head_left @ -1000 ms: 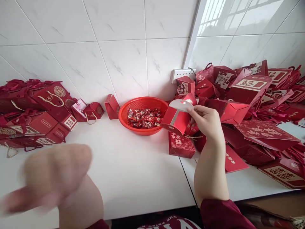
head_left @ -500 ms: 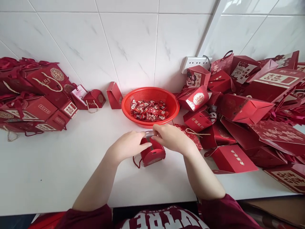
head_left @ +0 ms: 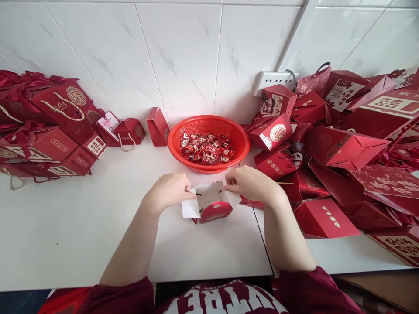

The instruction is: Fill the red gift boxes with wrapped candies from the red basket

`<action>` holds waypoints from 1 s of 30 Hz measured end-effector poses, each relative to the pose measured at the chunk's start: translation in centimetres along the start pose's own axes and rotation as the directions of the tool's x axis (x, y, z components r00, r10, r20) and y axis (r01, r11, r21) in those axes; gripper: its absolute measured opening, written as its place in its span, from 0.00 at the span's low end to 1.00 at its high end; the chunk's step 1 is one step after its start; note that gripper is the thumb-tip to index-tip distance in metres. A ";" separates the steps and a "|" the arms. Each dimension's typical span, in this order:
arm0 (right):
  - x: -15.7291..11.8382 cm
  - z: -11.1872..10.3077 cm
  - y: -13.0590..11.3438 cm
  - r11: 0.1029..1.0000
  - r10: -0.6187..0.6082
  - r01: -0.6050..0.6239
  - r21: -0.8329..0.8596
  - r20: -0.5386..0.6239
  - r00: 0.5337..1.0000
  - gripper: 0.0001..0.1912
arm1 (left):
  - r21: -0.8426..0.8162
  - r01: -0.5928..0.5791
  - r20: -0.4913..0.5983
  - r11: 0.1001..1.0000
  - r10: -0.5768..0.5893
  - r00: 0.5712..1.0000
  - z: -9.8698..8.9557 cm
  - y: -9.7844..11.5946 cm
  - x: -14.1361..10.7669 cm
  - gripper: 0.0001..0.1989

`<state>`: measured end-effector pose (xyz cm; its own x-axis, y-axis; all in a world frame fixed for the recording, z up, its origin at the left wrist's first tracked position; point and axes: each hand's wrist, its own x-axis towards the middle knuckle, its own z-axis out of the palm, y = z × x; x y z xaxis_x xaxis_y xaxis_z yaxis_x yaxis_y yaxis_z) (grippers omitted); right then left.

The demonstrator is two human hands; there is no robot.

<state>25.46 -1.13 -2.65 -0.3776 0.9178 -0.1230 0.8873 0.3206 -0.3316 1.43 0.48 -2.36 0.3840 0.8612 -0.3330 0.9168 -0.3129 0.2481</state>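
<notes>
In front of me on the white counter stands a small red gift box [head_left: 216, 211] with its top flaps spread, showing a white inside that looks bare. My left hand [head_left: 173, 189] is closed at the box's left flap, thumb and fingers pinching its edge. My right hand [head_left: 250, 183] pinches the right flap at its upper edge. Just behind the box sits a red plastic basket [head_left: 209, 169] holding many small wrapped candies [head_left: 207, 149].
Red gift boxes [head_left: 55, 144] with ribbons and cord handles are stacked at the left. A loose pile of red boxes and bags [head_left: 347, 144] covers the right side. A narrow red box [head_left: 158, 126] stands left of the basket. A power strip [head_left: 276, 80] hangs on the tiled wall.
The gift box's top has gone from closed-in to spread wide, its white inside now showing. My hands have moved apart with the flaps.
</notes>
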 end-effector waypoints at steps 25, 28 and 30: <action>3.1 2.6 -1.3 0.989 0.075 -0.036 -0.146 0.269 0.960 0.11 | -0.619 0.074 0.064 0.782 -0.043 0.997 1.5 -1.1 3.2 0.14; 2.9 2.5 -1.6 0.984 0.096 -0.052 -0.170 0.264 0.960 0.11 | -0.586 -0.013 -0.007 0.811 0.012 1.000 1.2 -0.9 2.1 0.08; 2.8 2.6 -1.7 0.981 0.100 -0.052 -0.185 0.262 0.960 0.10 | -0.496 -0.073 -0.061 0.865 0.049 0.997 1.0 -0.7 1.3 0.10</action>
<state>22.18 0.26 -4.86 -0.3434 0.8516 -0.3961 0.9392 0.3106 -0.1466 1.38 1.47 -3.87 0.4208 0.8678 -0.2642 0.7112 -0.1347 0.6900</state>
